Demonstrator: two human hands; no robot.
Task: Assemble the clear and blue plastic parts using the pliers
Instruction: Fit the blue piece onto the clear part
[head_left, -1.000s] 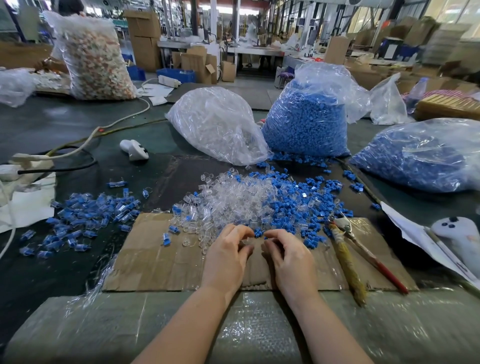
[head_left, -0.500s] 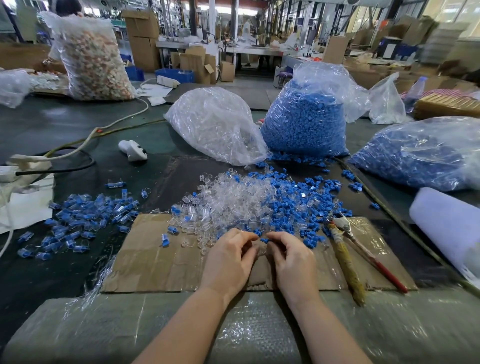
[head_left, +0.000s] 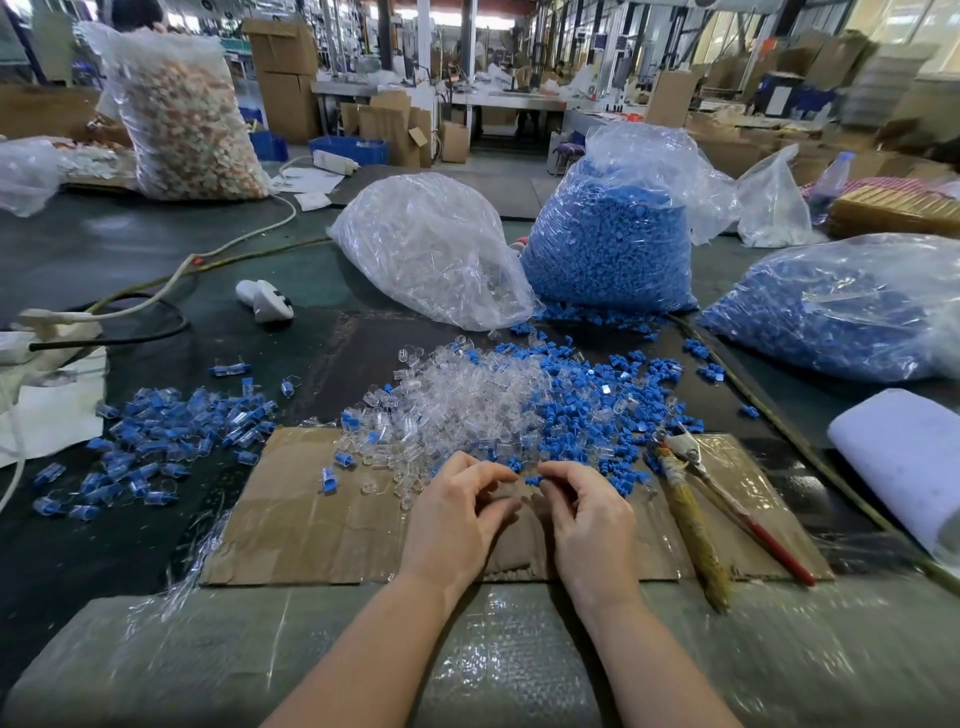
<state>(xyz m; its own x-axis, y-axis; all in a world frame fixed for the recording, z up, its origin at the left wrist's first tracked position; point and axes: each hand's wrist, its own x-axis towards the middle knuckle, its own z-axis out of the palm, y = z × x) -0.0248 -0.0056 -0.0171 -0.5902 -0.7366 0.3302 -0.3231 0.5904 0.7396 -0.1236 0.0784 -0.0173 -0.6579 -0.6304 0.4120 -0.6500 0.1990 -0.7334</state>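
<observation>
Right hand (head_left: 592, 525) pinches a blue part (head_left: 533, 480); left hand's (head_left: 457, 519) grip unclear.

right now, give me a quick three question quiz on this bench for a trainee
1. True or false: the pliers are in the right hand.
2. Which side of the cardboard has the pile of joined pieces: A left, B right?
3. What colour is the piece at the right hand's fingertips?

Key: 1 false, they lie on the cardboard to its right. 2 A. 3 blue.
</observation>
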